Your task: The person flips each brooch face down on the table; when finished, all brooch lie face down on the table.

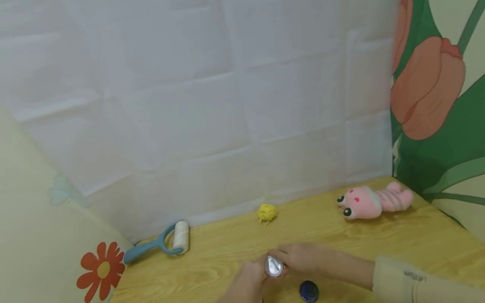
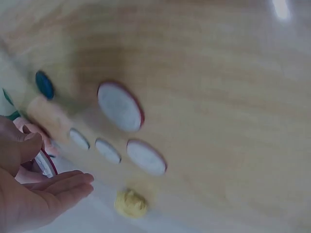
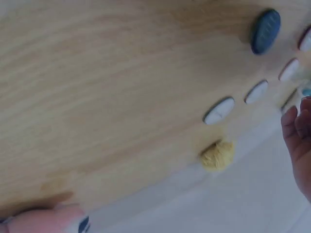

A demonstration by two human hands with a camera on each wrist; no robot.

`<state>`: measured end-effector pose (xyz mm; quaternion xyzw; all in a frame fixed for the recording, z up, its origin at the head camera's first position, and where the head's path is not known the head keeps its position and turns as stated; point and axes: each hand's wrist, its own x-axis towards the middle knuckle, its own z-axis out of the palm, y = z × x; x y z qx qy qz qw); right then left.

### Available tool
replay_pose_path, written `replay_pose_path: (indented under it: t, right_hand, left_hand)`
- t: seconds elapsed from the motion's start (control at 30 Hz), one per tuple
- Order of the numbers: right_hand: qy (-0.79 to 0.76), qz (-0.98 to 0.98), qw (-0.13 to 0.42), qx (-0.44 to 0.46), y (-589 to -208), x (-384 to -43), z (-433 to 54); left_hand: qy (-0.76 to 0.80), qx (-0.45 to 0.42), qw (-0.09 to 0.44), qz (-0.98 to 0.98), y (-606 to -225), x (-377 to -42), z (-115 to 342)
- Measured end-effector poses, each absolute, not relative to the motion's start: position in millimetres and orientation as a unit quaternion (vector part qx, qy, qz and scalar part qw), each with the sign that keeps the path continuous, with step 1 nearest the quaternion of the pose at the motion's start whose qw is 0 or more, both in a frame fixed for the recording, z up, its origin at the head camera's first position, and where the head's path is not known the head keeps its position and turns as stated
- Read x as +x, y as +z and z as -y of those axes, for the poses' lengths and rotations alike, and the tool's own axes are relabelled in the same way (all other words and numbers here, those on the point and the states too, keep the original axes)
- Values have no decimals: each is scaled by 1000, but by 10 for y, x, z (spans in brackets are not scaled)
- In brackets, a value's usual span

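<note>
In the head view a round silver-faced disc (image 1: 274,267) is held between both hands low in the picture. My left hand (image 1: 248,277) grips its left side, and my right hand (image 1: 299,257) pinches the upper right edge. In the left wrist view the disc's red rim (image 2: 47,162) shows between thumb and fingers of the left hand (image 2: 34,194). At the right border of the right wrist view the right hand (image 3: 301,143) has bent fingers; the disc is not distinguishable there. A dark blue disc (image 1: 309,291) lies near the right hand.
Several pale, dark-rimmed discs (image 2: 120,107) lie on the wooden table (image 1: 212,261). Behind the hands sits a small yellow object (image 1: 267,213). A pink plush toy (image 1: 369,203) lies at right, a blue-handled lint roller (image 1: 159,244) at left. White sheeting (image 1: 189,126) hangs behind.
</note>
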<state>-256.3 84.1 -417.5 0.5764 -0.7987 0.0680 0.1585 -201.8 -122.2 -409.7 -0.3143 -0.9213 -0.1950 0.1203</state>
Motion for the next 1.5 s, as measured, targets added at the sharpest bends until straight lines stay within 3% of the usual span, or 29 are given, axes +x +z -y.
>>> replay_pose_path:
  t: [0.2, 0.37, 0.5, 0.67, 0.77, 0.97, 1.3, 1.5]
  right_hand:
    - [40, 815, 97, 570, -4311, -2504, -840]
    - [58, 813, 108, 569, -4389, -2523, -833]
    - [60, 812, 117, 569, -4454, -2535, -833]
    - [80, 828, 80, 549, -4518, -2514, -826]
    - [97, 835, 60, 539, -4537, -2498, -819]
    - [128, 844, 39, 519, -4563, -2489, -817]
    - [154, 846, 61, 506, -4517, -2494, -865]
    - [188, 859, 22, 475, -4429, -2505, -1079]
  left_hand:
    - [-148, -252, 105, 951, -4349, -1977, 1127]
    - [-23, -259, 152, 954, -4422, -1977, 1120]
    - [0, -255, 131, 958, -4447, -1991, 1111]
    - [40, -261, 108, 958, -4488, -2021, 1094]
    - [49, -259, 96, 960, -4509, -2027, 1092]
    - [59, -273, 128, 952, -4549, -2024, 1094]
    - [40, -291, 114, 949, -4524, -2038, 1083]
    - [-27, -340, 101, 935, -4491, -2025, 949]
